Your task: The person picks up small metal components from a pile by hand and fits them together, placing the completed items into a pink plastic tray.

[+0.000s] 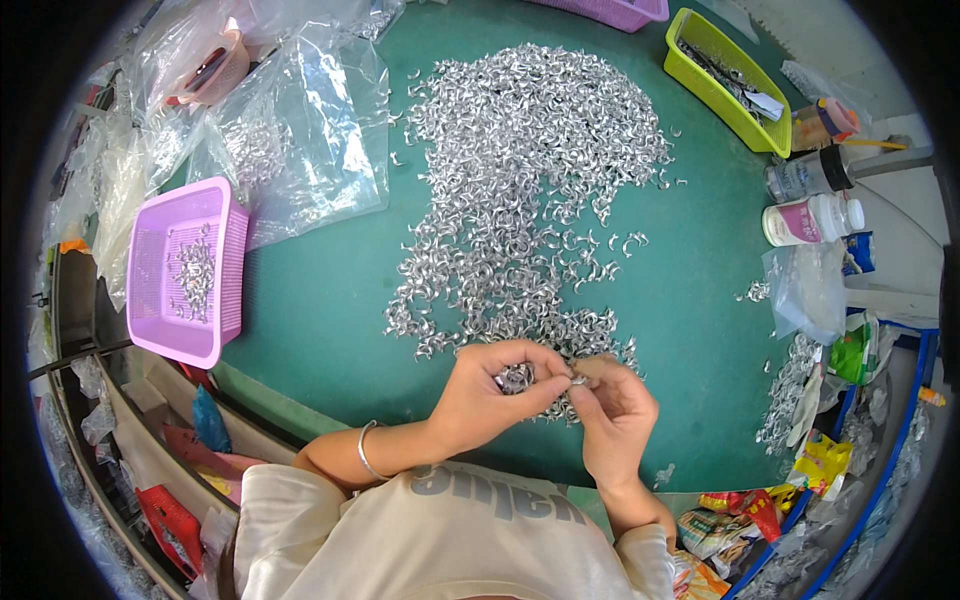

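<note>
Clips [530,180] spread in a silver heap up the frame's middle on the green table [320,300]. Left hand [495,385] cups a small bunch; right hand [612,405] pinches one at its fingertips. Best worked close over the heap, so dropped pieces stay put.

Silver metal clips [530,190] on green table [320,300], pink basket [232,265], lime tray [700,90]
</note>
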The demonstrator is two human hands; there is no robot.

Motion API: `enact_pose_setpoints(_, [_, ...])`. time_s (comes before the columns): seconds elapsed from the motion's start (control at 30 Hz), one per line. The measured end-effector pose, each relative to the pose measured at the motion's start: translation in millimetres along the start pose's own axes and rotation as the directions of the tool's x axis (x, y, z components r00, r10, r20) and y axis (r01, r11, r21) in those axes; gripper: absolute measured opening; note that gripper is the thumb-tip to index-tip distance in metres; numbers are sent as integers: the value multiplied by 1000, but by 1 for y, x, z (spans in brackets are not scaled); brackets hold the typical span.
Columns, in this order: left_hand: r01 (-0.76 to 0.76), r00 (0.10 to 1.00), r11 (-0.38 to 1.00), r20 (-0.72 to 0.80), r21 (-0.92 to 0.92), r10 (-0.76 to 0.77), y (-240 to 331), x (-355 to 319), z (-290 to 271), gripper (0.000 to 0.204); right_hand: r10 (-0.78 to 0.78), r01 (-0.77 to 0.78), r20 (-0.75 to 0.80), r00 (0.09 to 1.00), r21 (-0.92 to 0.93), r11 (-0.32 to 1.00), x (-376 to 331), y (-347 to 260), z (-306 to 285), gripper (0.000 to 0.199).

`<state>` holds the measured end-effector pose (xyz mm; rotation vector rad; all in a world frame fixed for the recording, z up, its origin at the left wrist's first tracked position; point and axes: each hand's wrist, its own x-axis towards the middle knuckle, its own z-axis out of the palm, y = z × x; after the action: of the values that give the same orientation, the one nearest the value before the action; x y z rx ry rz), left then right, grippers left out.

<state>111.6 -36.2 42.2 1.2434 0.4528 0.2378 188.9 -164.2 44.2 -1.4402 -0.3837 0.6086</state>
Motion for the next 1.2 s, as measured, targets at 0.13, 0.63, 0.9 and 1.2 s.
enact_pose_setpoints(0.13, [507,862,696,306,-509,-404,-9,6,-9,10,-442,461,174,880,-536,707,12,-1,1,23])
enact_pose_setpoints(0.63, [343,938,747,162,-570,-308,-18,16,-20,21,-396,428,321,860,-877,219,156,50,-6,16])
enact_pose_setpoints(0.9, [352,926,767,80,-537,-368,-25,19,-15,20,191,-192,53,980,14,981,112,23,-22,15])
enact_pose_setpoints(1.2, [164,979,932,-61,-323,-193,-14,18,-5,18,502,-664,446,741,600,445,44,15,-18,20])
